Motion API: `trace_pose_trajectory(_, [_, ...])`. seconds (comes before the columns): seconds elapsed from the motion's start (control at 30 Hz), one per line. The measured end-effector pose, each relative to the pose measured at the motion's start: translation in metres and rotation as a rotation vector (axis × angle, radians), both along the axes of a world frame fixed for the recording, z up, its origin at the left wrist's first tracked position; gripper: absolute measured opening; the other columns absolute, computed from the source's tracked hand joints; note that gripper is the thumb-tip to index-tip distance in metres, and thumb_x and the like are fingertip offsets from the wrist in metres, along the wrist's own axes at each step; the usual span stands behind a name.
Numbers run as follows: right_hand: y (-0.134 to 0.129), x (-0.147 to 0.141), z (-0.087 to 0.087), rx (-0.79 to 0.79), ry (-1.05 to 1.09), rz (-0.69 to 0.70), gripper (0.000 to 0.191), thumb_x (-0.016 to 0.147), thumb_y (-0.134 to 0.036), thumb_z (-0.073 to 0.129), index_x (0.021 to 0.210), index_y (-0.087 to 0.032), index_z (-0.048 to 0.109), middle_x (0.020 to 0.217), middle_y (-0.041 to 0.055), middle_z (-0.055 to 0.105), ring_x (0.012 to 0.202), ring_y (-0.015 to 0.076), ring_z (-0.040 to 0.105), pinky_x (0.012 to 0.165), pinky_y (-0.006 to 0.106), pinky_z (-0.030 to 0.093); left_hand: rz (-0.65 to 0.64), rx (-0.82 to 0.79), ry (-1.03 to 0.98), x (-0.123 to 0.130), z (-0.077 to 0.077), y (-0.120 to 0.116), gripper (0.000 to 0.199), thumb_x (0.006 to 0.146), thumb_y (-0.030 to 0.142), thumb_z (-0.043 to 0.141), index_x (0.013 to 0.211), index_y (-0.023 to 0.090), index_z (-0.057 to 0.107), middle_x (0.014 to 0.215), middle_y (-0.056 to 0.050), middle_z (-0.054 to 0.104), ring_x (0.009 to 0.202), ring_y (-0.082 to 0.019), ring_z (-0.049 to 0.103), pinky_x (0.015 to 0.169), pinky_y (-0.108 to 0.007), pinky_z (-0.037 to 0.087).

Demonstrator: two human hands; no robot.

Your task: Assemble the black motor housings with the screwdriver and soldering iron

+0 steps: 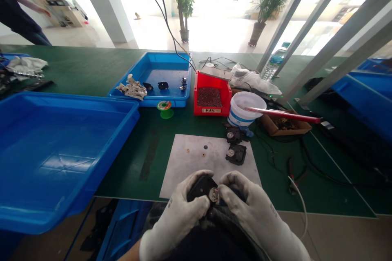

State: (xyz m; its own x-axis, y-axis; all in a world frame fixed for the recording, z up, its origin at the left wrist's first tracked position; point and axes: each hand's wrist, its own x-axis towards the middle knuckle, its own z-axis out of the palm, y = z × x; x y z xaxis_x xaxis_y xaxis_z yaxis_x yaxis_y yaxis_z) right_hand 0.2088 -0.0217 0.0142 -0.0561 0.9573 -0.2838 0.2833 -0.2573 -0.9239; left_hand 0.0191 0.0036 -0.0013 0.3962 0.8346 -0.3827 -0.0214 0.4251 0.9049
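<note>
Both hands wear white gloves and meet over the near edge of the table. My left hand (191,200) is closed around a black plastic housing (200,186), thumb below and fingers over its top. A round silver metal part (214,195), perhaps a small motor, sits on the housing's right side. At that part's right edge, the thumb and forefinger of my right hand (245,197) are pinched together; whatever lies between them is too small to make out. Two similar black housings (236,154) with silver discs rest on the white sheet (180,171), with a dark disc (205,147) and small brass-coloured rings (203,155).
A large blue tray (122,104) stands left, a smaller blue tray (165,67) behind. Beyond the sheet are a solder spool (165,110), a red bin (212,111) of small grains and a white bucket (241,116). Pliers (294,177) lie right; metal posts (333,45) rise behind.
</note>
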Motion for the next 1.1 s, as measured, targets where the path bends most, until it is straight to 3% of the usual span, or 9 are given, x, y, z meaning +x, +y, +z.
trace_pose_trajectory(0.13, [0.0, -0.001, -0.004, 0.03, -0.007, 0.006, 0.014, 0.097, -0.033, 0.058, 0.09, -0.022, 0.061, 0.08, -0.0021, 0.069, 0.074, 0.015, 0.066, 0.067, 0.024, 0.049, -0.007, -0.031, 0.047, 0.002, 0.007, 0.003, 0.059, 0.07, 0.023, 0.065, 0.129, 0.017, 0.066, 0.102, -0.007, 0.076, 0.078, -0.023, 0.07, 0.061, -0.026, 0.057])
trace_pose_trajectory(0.27, [0.0, 0.0, -0.006, 0.033, -0.015, 0.012, 0.014, 0.098, -0.033, 0.057, 0.091, -0.022, 0.061, 0.08, -0.002, 0.069, 0.074, 0.0147, 0.066, 0.066, 0.023, 0.049, -0.015, -0.049, 0.087, 0.003, 0.009, 0.004, 0.061, 0.07, 0.026, 0.066, 0.13, 0.016, 0.064, 0.092, -0.005, 0.074, 0.075, -0.021, 0.07, 0.061, -0.025, 0.057])
trace_pose_trajectory(0.47, [-0.001, 0.001, -0.006, 0.025, 0.0, 0.014, 0.013, 0.098, -0.033, 0.057, 0.091, -0.022, 0.061, 0.081, -0.0021, 0.071, 0.075, 0.0146, 0.066, 0.067, 0.023, 0.05, -0.015, -0.059, 0.048, 0.002, -0.001, 0.003, 0.061, 0.072, 0.028, 0.068, 0.132, 0.018, 0.063, 0.104, -0.007, 0.074, 0.067, -0.018, 0.067, 0.053, -0.024, 0.055])
trace_pose_trajectory(0.63, [-0.001, 0.0, -0.004, 0.024, 0.011, 0.021, 0.014, 0.099, -0.033, 0.058, 0.09, -0.022, 0.061, 0.08, -0.0025, 0.072, 0.073, 0.014, 0.066, 0.066, 0.022, 0.049, -0.011, -0.021, 0.098, 0.001, -0.002, 0.003, 0.059, 0.072, 0.026, 0.067, 0.13, 0.017, 0.065, 0.11, -0.009, 0.074, 0.083, -0.023, 0.071, 0.063, -0.026, 0.059])
trace_pose_trajectory(0.73, [-0.001, 0.0, -0.004, 0.031, 0.012, 0.021, 0.013, 0.099, -0.032, 0.058, 0.091, -0.022, 0.061, 0.081, -0.0023, 0.072, 0.074, 0.0139, 0.066, 0.067, 0.022, 0.049, -0.023, -0.019, 0.09, 0.0, -0.003, 0.003, 0.059, 0.073, 0.029, 0.067, 0.131, 0.018, 0.064, 0.106, -0.008, 0.075, 0.08, -0.024, 0.072, 0.06, -0.027, 0.058])
trace_pose_trajectory(0.93, [0.0, 0.0, -0.005, 0.03, 0.017, 0.02, 0.015, 0.099, -0.034, 0.057, 0.091, -0.022, 0.062, 0.08, -0.0024, 0.071, 0.074, 0.0136, 0.066, 0.067, 0.022, 0.048, 0.009, -0.027, 0.156, 0.001, 0.004, 0.003, 0.056, 0.073, 0.028, 0.068, 0.128, 0.019, 0.067, 0.102, -0.007, 0.076, 0.112, -0.032, 0.071, 0.086, -0.032, 0.06])
trace_pose_trajectory(1.1, [-0.001, -0.001, -0.003, 0.006, 0.026, 0.03, 0.017, 0.1, -0.035, 0.056, 0.09, -0.022, 0.061, 0.079, -0.0024, 0.07, 0.073, 0.0139, 0.066, 0.066, 0.022, 0.048, 0.012, -0.01, 0.128, 0.002, 0.005, 0.002, 0.057, 0.072, 0.032, 0.069, 0.127, 0.018, 0.067, 0.106, -0.007, 0.076, 0.107, -0.032, 0.072, 0.087, -0.033, 0.06])
